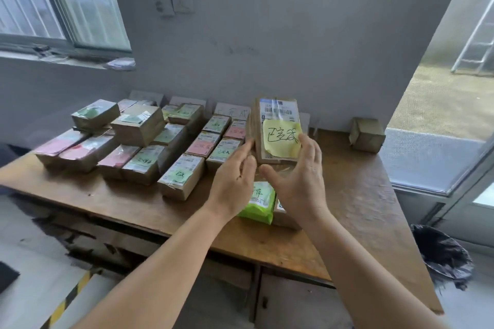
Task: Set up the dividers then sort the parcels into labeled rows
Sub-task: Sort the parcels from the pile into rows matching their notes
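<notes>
Both hands hold up a brown parcel with a yellow note above the desk: left hand fingers straight against its side, right hand fingers spread on its front

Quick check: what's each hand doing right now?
Left hand: open, straight fingertips touching the left edge of the yellow-note parcel.
Right hand: open, fingers against the parcel's right side.
</notes>
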Available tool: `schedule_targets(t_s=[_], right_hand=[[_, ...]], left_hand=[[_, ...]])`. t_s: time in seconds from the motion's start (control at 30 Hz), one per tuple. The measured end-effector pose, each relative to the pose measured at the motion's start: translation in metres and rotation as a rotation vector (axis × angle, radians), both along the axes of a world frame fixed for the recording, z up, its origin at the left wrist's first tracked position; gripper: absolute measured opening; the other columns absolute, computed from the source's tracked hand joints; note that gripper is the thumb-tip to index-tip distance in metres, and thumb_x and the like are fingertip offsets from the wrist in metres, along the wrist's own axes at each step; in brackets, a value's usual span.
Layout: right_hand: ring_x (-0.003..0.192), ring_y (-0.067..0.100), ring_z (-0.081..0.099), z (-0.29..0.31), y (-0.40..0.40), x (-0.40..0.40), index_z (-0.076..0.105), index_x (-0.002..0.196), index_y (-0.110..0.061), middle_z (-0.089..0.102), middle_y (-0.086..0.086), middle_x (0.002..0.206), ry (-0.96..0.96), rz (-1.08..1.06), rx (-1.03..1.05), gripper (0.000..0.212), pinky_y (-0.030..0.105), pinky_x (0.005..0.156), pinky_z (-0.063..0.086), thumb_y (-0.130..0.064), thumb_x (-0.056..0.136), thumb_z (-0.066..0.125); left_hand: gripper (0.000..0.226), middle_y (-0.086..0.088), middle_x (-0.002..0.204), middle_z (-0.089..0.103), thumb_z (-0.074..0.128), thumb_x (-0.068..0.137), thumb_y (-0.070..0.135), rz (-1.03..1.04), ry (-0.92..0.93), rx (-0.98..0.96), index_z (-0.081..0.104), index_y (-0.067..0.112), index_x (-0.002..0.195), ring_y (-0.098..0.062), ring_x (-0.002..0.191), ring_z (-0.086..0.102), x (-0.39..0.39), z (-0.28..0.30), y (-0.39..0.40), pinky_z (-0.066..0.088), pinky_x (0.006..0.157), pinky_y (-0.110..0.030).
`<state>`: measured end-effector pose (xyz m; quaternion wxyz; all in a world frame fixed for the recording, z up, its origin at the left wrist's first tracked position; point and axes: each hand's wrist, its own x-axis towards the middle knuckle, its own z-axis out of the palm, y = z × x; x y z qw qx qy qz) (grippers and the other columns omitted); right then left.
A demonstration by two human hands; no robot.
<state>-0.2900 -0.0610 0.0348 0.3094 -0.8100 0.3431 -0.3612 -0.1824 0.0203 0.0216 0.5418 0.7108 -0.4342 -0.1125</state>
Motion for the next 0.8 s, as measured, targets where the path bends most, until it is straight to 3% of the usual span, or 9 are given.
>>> schedule_targets(t_s=[0.07,0.13,0.2,0.27,0.37,0.43,0.53,0.67,0.8], right_hand=[[0.136,0.017,0.028,0.000,0.013,0.017,0.020,0.147,-0.017,0.023,-0.001,0.150,0.023,0.048,0.004,0.088,0.026,0.104,0.030,-0.033,0.080,0.074],[0.132,0.015,0.032,-0.001,0.027,0.036,0.022,0.146,-0.019,0.025,-0.002,0.148,0.032,0.084,0.008,0.080,0.023,0.099,0.033,-0.025,0.083,0.071],[0.130,0.017,0.037,-0.005,0.039,0.056,0.025,0.145,-0.019,0.027,-0.002,0.146,0.045,0.113,0.000,0.072,0.024,0.098,0.039,-0.014,0.086,0.066],[0.126,0.015,0.039,-0.011,0.049,0.074,0.030,0.144,-0.016,0.031,-0.001,0.142,0.090,0.128,-0.026,0.064,0.018,0.094,0.036,-0.005,0.088,0.060],[0.124,0.017,0.040,-0.023,0.059,0.096,0.038,0.142,-0.015,0.034,0.002,0.140,0.198,0.135,-0.050,0.056,0.014,0.088,0.029,-0.002,0.089,0.053],[0.125,0.020,0.040,-0.036,0.064,0.107,0.039,0.141,-0.015,0.033,0.003,0.140,0.276,0.122,-0.019,0.054,0.021,0.091,0.034,-0.004,0.090,0.051],[0.126,0.023,0.042,-0.058,0.067,0.119,0.041,0.140,-0.016,0.033,0.004,0.140,0.346,0.081,0.063,0.051,0.030,0.097,0.039,-0.004,0.091,0.049],[0.125,0.024,0.044,-0.081,0.067,0.134,0.041,0.140,-0.015,0.033,0.004,0.140,0.423,0.050,0.125,0.050,0.033,0.100,0.043,-0.005,0.092,0.049],[0.120,0.025,0.047,-0.096,0.064,0.153,0.039,0.141,-0.015,0.033,0.005,0.140,0.497,0.040,0.136,0.050,0.036,0.098,0.045,-0.005,0.092,0.045]], left_hand=[[0.050,0.011,0.140,0.051,0.034,0.098,0.047,-0.001,0.040,-0.004,0.042,0.028,0.143,0.000,0.131,0.040,0.019,0.004,0.017,0.035,0.111,-0.035],[0.053,0.020,0.127,0.058,0.041,0.091,0.058,0.022,0.083,0.005,0.048,0.031,0.136,0.010,0.119,0.047,0.037,0.007,0.033,0.040,0.104,-0.029],[0.043,0.032,0.107,0.055,0.056,0.091,0.049,0.083,0.086,0.023,0.050,0.032,0.130,0.014,0.100,0.051,0.055,0.008,0.047,0.042,0.087,-0.014],[0.045,0.035,0.099,0.044,0.064,0.089,0.036,0.134,0.049,0.061,0.047,0.034,0.130,0.008,0.094,0.049,0.073,0.003,0.060,0.038,0.076,-0.007],[0.050,0.022,0.109,0.046,0.068,0.087,0.031,0.130,0.078,0.150,0.048,0.029,0.133,-0.002,0.101,0.047,0.099,-0.013,0.071,0.039,0.080,-0.014],[0.048,0.015,0.117,0.051,0.069,0.086,0.031,0.100,0.077,0.219,0.051,0.026,0.131,-0.004,0.101,0.049,0.114,-0.028,0.073,0.040,0.079,-0.016],[0.039,0.015,0.111,0.060,0.067,0.088,0.028,0.018,0.074,0.311,0.056,0.028,0.126,-0.005,0.100,0.053,0.129,-0.049,0.072,0.041,0.075,-0.015],[0.036,0.016,0.111,0.065,0.066,0.089,0.026,-0.051,0.082,0.388,0.059,0.030,0.124,-0.007,0.103,0.059,0.147,-0.073,0.067,0.049,0.083,-0.023],[0.038,0.011,0.116,0.065,0.065,0.089,0.021,-0.063,0.033,0.448,0.058,0.026,0.126,-0.005,0.101,0.056,0.165,-0.089,0.061,0.043,0.079,-0.018]])
